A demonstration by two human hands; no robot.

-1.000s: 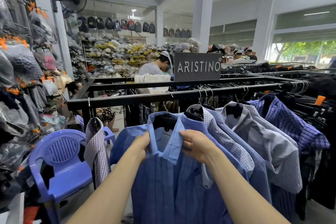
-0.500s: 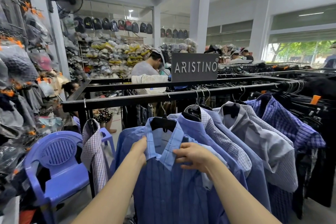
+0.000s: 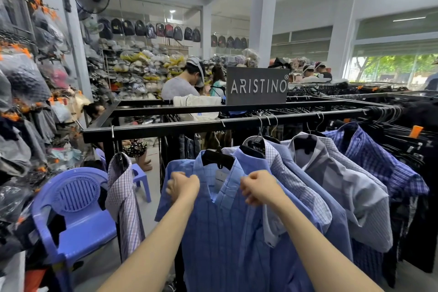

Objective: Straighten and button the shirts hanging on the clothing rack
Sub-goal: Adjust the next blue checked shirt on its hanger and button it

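The clothing rack point(image 3: 213, 123) runs across in front of me, its black rail carrying a row of shirts on hangers, and the blue checked shirt point(image 3: 220, 232) I am working on hangs at the front, between a small-checked shirt point(image 3: 122, 197) on the far left and the paler shirts point(image 3: 331, 185) packed to its right. A second ago my hands were close together at the throat of the collar; now they have parted and slid outward. My left hand point(image 3: 183, 186) grips the cloth at the left shoulder just beside the collar, fingers curled tight, and my right hand point(image 3: 257, 187) grips the right collar wing the same way. I judge I am tugging the shoulders square on the black hanger point(image 3: 218, 157), so straightening is underway. The collar point(image 3: 227, 185) spreads open in a V with a paper tag inside; whether the placket below is buttoned I cannot tell.
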